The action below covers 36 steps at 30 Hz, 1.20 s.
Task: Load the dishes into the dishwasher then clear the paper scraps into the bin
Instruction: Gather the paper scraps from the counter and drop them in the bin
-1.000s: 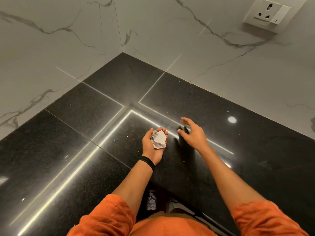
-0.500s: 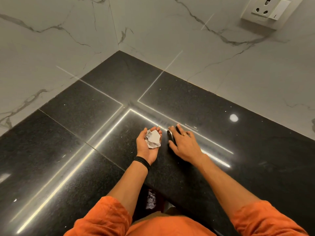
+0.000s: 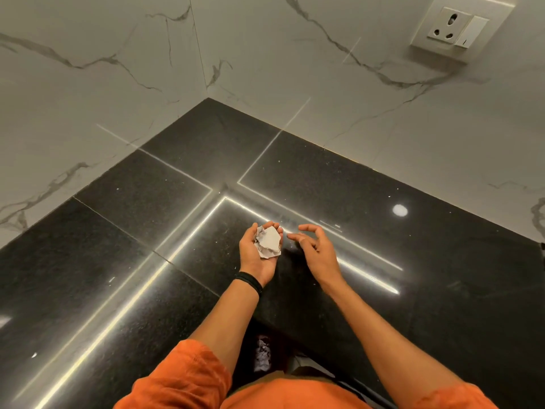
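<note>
our left hand [image 3: 259, 256] lies palm up, fingers curled round the crumpled paper scraps [image 3: 269, 241]. our right hand [image 3: 317, 250] hovers just beside them, fingers loosely bent, holding nothing. below the edge of the black stone counter [image 3: 413, 255] a dark gap shows a pale crumpled thing [image 3: 262, 353]; we cannot tell what holds it. marble walls [image 3: 88, 84] meet in a corner, with a wall socket [image 3: 452, 28].

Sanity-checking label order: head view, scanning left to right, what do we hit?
Left hand cupping crumpled white paper scraps → right hand, holding nothing → round white light reflection on the black granite counter → white wall socket.
</note>
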Motion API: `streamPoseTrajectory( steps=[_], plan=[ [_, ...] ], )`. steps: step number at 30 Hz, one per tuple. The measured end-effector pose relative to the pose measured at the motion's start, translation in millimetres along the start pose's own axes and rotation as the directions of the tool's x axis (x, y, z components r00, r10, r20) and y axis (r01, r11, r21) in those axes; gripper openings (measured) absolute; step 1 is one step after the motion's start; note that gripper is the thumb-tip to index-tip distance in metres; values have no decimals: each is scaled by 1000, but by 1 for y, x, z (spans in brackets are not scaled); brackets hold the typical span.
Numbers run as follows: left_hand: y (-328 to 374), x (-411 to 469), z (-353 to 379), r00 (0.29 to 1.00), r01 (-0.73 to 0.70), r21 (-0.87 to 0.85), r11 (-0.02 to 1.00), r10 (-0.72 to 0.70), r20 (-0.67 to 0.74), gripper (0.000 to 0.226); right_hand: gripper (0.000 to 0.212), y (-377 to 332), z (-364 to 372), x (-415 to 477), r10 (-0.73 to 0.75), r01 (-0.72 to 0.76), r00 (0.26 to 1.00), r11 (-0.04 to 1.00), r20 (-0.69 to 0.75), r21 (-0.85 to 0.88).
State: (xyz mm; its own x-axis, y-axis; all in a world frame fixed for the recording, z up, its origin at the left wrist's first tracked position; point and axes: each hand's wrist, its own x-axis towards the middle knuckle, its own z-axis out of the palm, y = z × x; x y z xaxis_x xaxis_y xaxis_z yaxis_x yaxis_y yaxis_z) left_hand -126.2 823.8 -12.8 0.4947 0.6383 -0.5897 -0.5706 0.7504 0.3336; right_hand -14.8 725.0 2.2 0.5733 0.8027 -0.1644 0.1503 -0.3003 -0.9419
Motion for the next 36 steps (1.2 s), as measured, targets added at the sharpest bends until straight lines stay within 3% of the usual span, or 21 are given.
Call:
streamPoseTrajectory(
  steps=[8, 13, 17, 19, 22, 27, 31, 36],
  plan=[
    [1, -5, 2, 999, 38, -39, 999, -37, 36, 34, 13, -23, 19, -10, 1, 48, 981, 968, -193, 246],
    [-2, -10, 1, 997, 74, 6, 997, -74, 26, 33, 23, -33, 26, -16, -76, 100, 981, 987, -179, 127],
    [-6, -14, -3, 995, 96, 31, 995, -97, 36, 34, 15, -28, 33, -20, -173, 168, 961, 985, -215, -42],
    [-7, -18, -5, 992, 105, 47, 993, -108, 58, 31, 12, -25, 38, -22, -177, 171, 963, 984, -205, -45],
    [-9, -24, -8, 987, 137, 42, 990, -140, 82, 28, 19, -23, 50, -26, -39, 67, 985, 983, -167, 168],
    [-14, -45, -24, 982, 135, 15, 991, -136, 128, 24, 23, -28, 81, -46, 182, -61, 961, 873, -208, 484],
    [-17, -72, -45, 990, 99, -6, 995, -98, 97, 22, 22, -23, 98, -73, 243, -96, 949, 829, -199, 551],
    [-23, -116, -68, 999, 28, -111, 993, -25, 28, 29, 28, -17, 108, -116, 199, -103, 970, 852, -137, 513]
  ],
)
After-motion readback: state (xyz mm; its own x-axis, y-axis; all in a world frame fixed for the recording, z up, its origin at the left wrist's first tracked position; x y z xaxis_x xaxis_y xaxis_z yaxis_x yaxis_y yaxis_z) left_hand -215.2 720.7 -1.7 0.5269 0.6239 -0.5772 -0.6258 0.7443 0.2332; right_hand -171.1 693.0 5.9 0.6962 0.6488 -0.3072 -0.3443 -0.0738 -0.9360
